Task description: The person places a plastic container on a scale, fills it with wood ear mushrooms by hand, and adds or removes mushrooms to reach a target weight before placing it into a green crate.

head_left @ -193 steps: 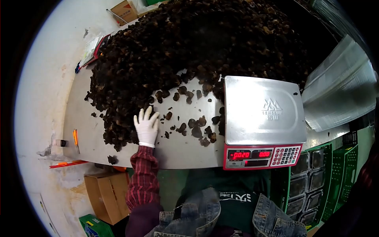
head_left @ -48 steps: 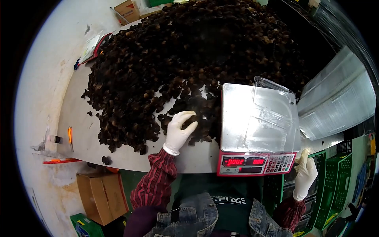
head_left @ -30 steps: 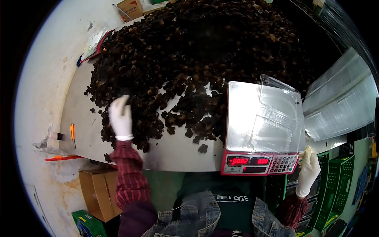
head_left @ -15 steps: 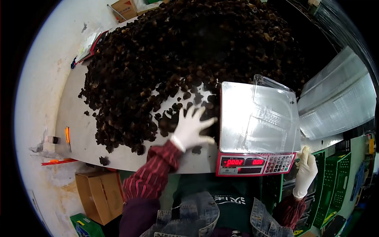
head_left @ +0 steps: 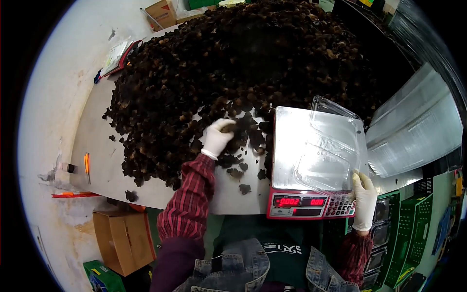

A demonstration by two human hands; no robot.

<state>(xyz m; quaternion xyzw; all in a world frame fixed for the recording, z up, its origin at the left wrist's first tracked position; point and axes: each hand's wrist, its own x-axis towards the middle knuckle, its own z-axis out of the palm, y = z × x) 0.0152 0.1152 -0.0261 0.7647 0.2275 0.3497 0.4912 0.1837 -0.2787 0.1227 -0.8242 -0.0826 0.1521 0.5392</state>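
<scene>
A big heap of dark wood ear mushrooms (head_left: 165, 102) covers much of the metal table. My left hand (head_left: 217, 138), white-gloved, reaches in at the heap's near edge, its fingers curled round some dark pieces; how many is hidden. On the silver pan of a red electronic scale (head_left: 289, 146) lies a clear plastic box (head_left: 326, 151), its far end sticking up past the pan. My gloved right hand (head_left: 365, 202) is at the pan's near right corner, thumb and fingers pinched on the box's edge. Red digits on the scale show -0.002 and 0.00.
Nested clear plastic boxes (head_left: 418, 126) lean right of the scale. Green crates (head_left: 413, 233) stand below on the right, a cardboard box (head_left: 121, 241) below on the left. An orange-handled tool (head_left: 87, 168) and a red clipboard (head_left: 121, 58) lie along the table's left side.
My left hand has gone from spread fingers to curled ones, moving left and away from me, dragging mushrooms. My right hand has moved left onto the plastic box's edge.
</scene>
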